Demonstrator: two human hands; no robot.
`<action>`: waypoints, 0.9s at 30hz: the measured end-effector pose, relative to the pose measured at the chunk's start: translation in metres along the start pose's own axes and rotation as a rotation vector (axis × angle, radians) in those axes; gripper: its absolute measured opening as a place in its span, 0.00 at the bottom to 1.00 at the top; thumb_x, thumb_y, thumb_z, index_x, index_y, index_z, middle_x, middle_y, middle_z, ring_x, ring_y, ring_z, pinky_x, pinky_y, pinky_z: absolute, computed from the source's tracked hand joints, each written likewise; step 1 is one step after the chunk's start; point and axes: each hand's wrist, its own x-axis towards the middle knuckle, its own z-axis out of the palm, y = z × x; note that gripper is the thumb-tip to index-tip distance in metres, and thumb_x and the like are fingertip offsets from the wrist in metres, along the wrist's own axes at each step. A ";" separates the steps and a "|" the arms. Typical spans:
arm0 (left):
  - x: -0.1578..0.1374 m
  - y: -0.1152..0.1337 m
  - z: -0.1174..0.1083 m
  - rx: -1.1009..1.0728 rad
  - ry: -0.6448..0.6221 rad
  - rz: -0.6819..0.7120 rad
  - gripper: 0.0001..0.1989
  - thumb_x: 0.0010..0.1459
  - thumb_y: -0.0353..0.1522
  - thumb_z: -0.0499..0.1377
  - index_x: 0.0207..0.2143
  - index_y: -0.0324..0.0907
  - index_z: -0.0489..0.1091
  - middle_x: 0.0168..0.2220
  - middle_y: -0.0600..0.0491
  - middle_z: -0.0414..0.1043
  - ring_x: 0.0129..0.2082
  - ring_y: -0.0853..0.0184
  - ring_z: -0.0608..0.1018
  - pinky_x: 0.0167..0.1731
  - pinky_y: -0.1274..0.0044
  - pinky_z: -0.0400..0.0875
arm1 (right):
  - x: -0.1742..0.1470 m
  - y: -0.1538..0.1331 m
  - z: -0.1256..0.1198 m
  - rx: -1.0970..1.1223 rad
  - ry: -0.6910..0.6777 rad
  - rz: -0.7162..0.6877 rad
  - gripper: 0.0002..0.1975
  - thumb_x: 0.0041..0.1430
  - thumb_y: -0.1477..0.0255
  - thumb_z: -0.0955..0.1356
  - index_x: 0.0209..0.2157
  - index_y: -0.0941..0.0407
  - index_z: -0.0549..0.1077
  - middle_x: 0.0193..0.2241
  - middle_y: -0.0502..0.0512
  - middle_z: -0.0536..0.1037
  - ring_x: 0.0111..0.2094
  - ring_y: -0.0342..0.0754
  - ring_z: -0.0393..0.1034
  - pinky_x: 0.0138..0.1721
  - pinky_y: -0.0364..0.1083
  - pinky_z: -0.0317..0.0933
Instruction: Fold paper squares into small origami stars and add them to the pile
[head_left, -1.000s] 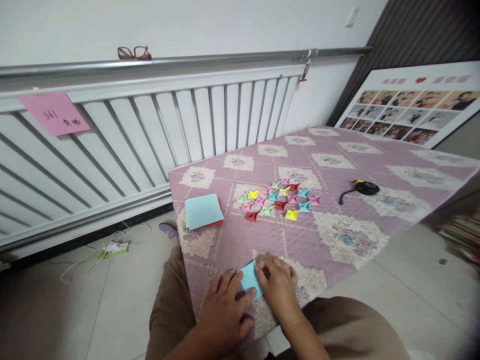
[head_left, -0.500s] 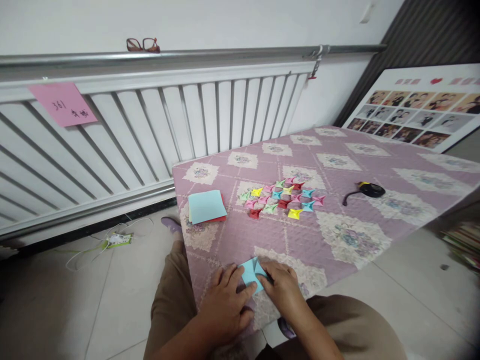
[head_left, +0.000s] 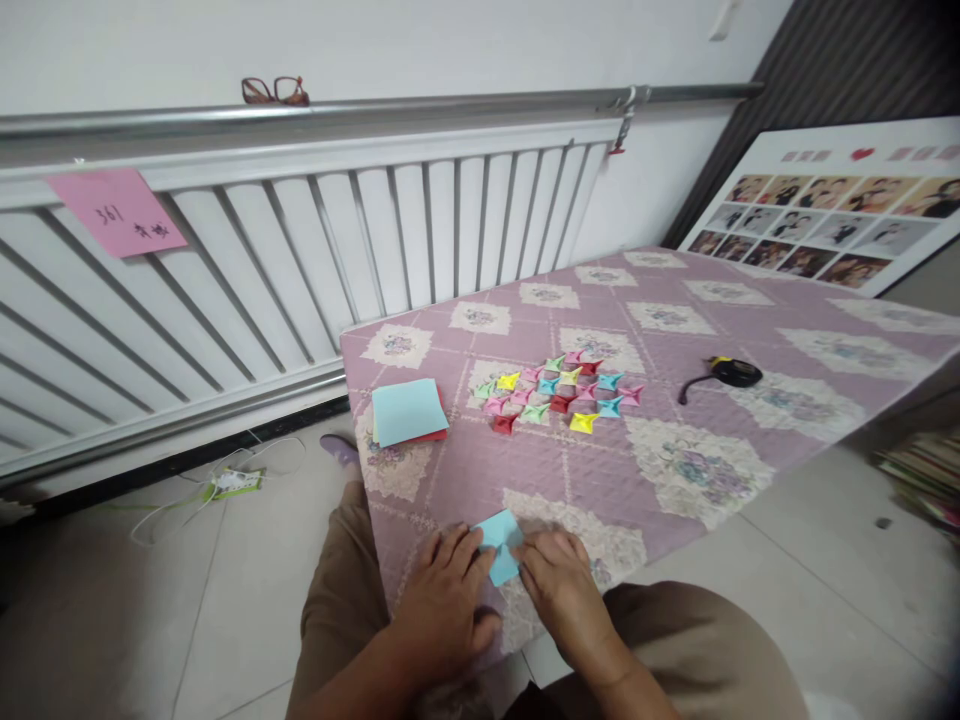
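A small folded square of light blue paper (head_left: 501,530) lies on the table near its front edge, between my two hands. My left hand (head_left: 442,595) rests flat with fingers stretched out, its fingertips pressing on the paper's left side and its thumb apart. With fingers bent together, my right hand (head_left: 559,580) grips the paper's right edge; the fingertips' undersides are hidden. Beyond them sit several small folded paper pieces (head_left: 561,403) in pink, red, yellow, green and blue, set out in rows. A stack of paper sheets (head_left: 409,412), light blue on top with red below, is at the left.
A purple floral cloth (head_left: 480,470) covers the table. On its right lies a black and yellow object with a short cord (head_left: 735,372). A white radiator (head_left: 442,220) runs behind, with glasses (head_left: 276,92) on the pipe above. A photo board (head_left: 832,210) leans at the right.
My right fingers have shifted on the paper, and the raised flap on its right side now lies flatter. My left hand stays on the left side. The view has shifted slightly.
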 end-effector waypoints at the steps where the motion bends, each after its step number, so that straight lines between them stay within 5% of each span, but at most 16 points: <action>1: 0.000 0.000 0.000 -0.004 -0.004 -0.006 0.33 0.57 0.43 0.54 0.63 0.47 0.51 0.64 0.52 0.51 0.63 0.57 0.51 0.62 0.62 0.43 | -0.001 0.000 0.000 0.000 0.013 -0.015 0.11 0.63 0.74 0.61 0.30 0.52 0.72 0.29 0.51 0.73 0.35 0.48 0.64 0.48 0.52 0.51; 27: -0.001 0.000 0.003 0.052 -0.027 0.009 0.31 0.58 0.43 0.56 0.62 0.57 0.51 0.65 0.51 0.47 0.63 0.53 0.51 0.59 0.57 0.45 | -0.005 0.002 -0.011 -0.076 -0.193 -0.098 0.07 0.61 0.74 0.65 0.40 0.53 0.73 0.34 0.52 0.73 0.38 0.49 0.62 0.42 0.50 0.57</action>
